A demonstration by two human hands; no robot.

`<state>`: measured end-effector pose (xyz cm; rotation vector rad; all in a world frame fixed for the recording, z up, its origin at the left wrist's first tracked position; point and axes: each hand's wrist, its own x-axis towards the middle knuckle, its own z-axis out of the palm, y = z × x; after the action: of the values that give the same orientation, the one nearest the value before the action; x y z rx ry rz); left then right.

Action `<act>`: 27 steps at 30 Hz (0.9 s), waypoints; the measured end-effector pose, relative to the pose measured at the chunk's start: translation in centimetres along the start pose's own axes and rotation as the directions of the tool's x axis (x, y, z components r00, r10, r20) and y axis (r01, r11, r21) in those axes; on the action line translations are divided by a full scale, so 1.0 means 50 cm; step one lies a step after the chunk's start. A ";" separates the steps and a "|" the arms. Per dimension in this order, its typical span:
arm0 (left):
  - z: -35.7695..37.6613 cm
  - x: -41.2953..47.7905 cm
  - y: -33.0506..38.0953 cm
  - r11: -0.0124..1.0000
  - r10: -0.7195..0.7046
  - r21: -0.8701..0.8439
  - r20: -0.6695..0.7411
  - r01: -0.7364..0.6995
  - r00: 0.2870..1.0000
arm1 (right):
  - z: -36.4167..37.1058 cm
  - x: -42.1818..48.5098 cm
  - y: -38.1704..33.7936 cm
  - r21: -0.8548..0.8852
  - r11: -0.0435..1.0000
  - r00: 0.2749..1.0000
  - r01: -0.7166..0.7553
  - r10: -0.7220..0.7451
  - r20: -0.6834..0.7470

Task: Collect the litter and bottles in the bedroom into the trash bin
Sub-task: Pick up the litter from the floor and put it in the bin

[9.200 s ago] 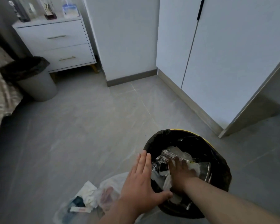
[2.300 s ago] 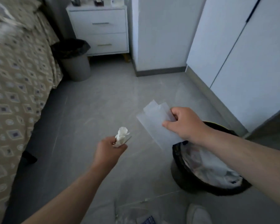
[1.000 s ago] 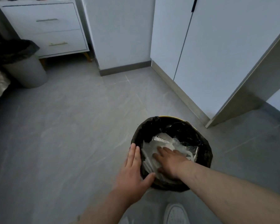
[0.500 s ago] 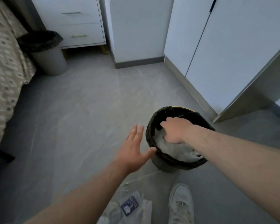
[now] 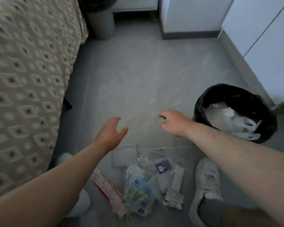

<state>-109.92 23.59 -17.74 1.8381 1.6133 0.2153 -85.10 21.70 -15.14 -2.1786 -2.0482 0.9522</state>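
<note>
Inspecting the collection step, we find both hands empty above the floor [image 5: 138,76]. The left hand [image 5: 111,134] is spread and relaxed; the right hand [image 5: 174,122] is loosely curled round nothing. The trash bin [image 5: 199,107] stands to our right, part filled. The litter [image 5: 143,181], wrappers and cotton swabs [image 5: 157,152], lies by our feet, apart from the bin. In our judgement the next move requires a low reach and a gathering grip.

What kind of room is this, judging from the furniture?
Most likely a bedroom: a bed with a patterned cover on the left, a white drawer unit at the far wall, and tall white wardrobe doors on the right.
</note>
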 end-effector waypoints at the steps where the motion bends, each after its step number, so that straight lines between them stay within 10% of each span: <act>1: 0.016 -0.004 -0.038 0.999 -0.051 0.011 0.023 0.051 0.998 | 0.039 0.004 0.001 0.024 0.999 0.999 -0.022 0.021 0.032; 10: 0.186 0.013 -0.244 0.951 -0.112 0.309 0.352 -0.002 0.929 | 0.309 0.019 0.095 -0.097 0.950 0.927 -0.297 0.311 0.208; 15: 0.247 0.065 -0.255 0.894 -0.112 0.446 0.302 -0.037 0.947 | 0.395 -0.012 0.123 -0.076 0.755 0.725 -0.651 0.649 0.230; 27: 0.251 0.117 -0.265 0.881 -0.193 0.472 0.284 0.039 0.939 | 0.411 0.013 0.156 0.269 0.781 0.826 -0.563 0.538 0.168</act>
<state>-112.75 24.43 -36.65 1.9749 1.6213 -0.5501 -86.77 13.05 -35.30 -2.6245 -1.1526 1.3133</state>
